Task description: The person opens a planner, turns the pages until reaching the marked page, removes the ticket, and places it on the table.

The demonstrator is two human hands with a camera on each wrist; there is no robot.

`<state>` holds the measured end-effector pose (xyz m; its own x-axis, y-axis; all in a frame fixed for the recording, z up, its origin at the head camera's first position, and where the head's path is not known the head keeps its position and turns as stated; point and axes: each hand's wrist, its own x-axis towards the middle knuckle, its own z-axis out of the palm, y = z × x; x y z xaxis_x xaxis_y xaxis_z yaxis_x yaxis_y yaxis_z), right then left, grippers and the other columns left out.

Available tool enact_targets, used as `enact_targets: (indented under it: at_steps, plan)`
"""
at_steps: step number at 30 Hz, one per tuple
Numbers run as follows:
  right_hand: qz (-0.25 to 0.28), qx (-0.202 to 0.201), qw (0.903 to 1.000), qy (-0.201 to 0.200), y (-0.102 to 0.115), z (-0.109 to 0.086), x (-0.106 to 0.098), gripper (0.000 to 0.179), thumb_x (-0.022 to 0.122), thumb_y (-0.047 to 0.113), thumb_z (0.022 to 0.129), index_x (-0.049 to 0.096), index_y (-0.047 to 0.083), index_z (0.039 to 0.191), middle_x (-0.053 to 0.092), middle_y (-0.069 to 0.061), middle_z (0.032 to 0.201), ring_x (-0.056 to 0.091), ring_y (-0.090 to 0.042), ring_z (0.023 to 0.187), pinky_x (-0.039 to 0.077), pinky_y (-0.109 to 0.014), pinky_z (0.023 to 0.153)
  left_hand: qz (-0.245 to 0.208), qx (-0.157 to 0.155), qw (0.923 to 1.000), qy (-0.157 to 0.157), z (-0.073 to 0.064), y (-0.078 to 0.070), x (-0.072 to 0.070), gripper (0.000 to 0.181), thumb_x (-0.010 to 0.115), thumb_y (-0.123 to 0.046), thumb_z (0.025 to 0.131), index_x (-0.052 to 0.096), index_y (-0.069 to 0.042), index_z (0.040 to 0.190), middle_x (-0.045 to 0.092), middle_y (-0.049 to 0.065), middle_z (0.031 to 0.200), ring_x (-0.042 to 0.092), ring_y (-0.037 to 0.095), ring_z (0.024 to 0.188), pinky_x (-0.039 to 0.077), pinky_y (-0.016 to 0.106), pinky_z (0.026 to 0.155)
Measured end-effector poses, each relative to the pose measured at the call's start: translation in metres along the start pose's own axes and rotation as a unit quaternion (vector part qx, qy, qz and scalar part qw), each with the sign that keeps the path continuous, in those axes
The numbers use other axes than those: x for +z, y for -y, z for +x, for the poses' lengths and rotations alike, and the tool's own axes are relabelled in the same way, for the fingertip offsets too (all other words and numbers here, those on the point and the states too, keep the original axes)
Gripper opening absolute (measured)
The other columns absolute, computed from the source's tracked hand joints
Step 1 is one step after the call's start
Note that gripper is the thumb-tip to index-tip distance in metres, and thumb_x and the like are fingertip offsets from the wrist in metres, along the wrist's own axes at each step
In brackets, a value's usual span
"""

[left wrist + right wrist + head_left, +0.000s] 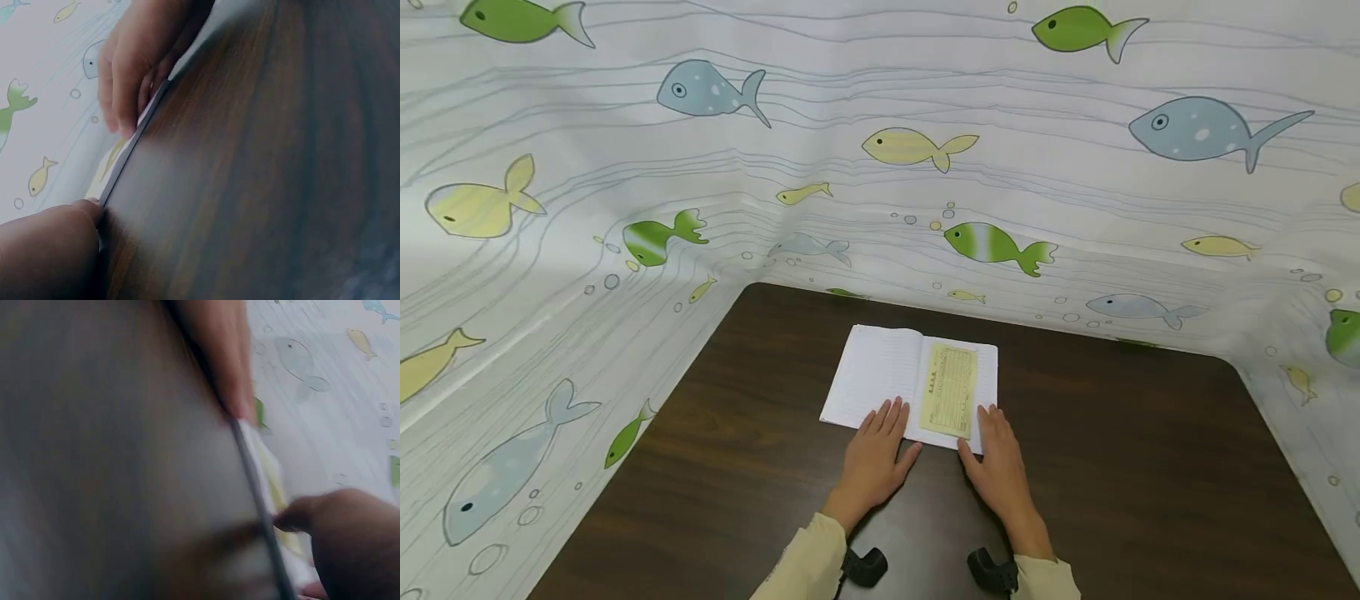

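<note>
An open notebook (pixel 880 367) with lined white pages lies on the dark table. On its right page rests a yellow printed slip of paper (pixel 951 390). My left hand (pixel 874 462) rests its straight fingers on the lower part of the left page, thumb out toward the notebook's near edge. At the lower right corner, my right hand (pixel 1000 467) touches the right page's outer edge with extended fingers, its thumb at the near edge below the slip. From the left wrist, the notebook shows edge-on as a thin dark cover line (pixel 134 144) low on the table.
The dark wood-grain table (pixel 1135 450) stretches away on both sides of the notebook. White sheeting (pixel 910 200) printed with fish rises around its back and sides. A black wrist device (pixel 865 567) sits at the left cuff, another black device (pixel 992 572) at the right.
</note>
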<state>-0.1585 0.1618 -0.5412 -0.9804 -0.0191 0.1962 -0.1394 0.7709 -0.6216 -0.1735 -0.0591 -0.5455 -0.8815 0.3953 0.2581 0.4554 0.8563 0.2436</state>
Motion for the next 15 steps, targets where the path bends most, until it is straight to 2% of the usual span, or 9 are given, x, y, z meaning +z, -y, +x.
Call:
enact_targets:
  at_steps: [4,8,12,15]
  plan:
    - [-0.019,0.013,0.9987,0.046,0.006,0.005,-0.009,0.067,0.068,0.019,0.1,0.041,-0.017,0.149,0.039,-0.035,0.156,0.034,-0.05,0.147,0.032,-0.065,0.116,0.012,-0.009,0.9999,-0.004,-0.004,0.005,-0.003,0.064,0.054,-0.043,0.106,0.045,-0.004,0.156,0.044,0.011,0.161,0.037,0.025,0.151,0.029,0.042,0.124]
    - [-0.042,0.035,0.9961,0.07,0.016,0.02,-0.026,0.061,0.067,0.017,0.099,0.046,-0.021,0.143,0.048,-0.038,0.146,0.046,-0.052,0.138,0.041,-0.064,0.11,0.005,-0.007,0.9999,-0.008,-0.004,0.008,-0.003,0.065,0.055,-0.043,0.105,0.045,-0.004,0.156,0.045,0.012,0.16,0.037,0.026,0.151,0.028,0.043,0.124]
    - [-0.059,0.077,0.9926,0.073,0.029,0.041,-0.037,0.059,0.066,0.018,0.098,0.05,-0.02,0.139,0.057,-0.037,0.136,0.056,-0.05,0.128,0.048,-0.062,0.102,-0.009,-0.003,0.9999,-0.006,-0.004,0.006,-0.001,0.064,0.054,-0.043,0.106,0.045,-0.003,0.156,0.045,0.013,0.16,0.038,0.027,0.15,0.029,0.044,0.123]
    - [-0.064,0.111,0.9894,0.069,0.036,0.057,-0.036,0.066,0.067,0.022,0.096,0.047,-0.02,0.142,0.063,-0.036,0.129,0.062,-0.05,0.119,0.052,-0.062,0.095,-0.019,0.0,0.9998,-0.01,-0.006,0.002,0.001,0.062,0.054,-0.041,0.107,0.046,-0.003,0.155,0.046,0.013,0.159,0.04,0.027,0.15,0.031,0.044,0.123]
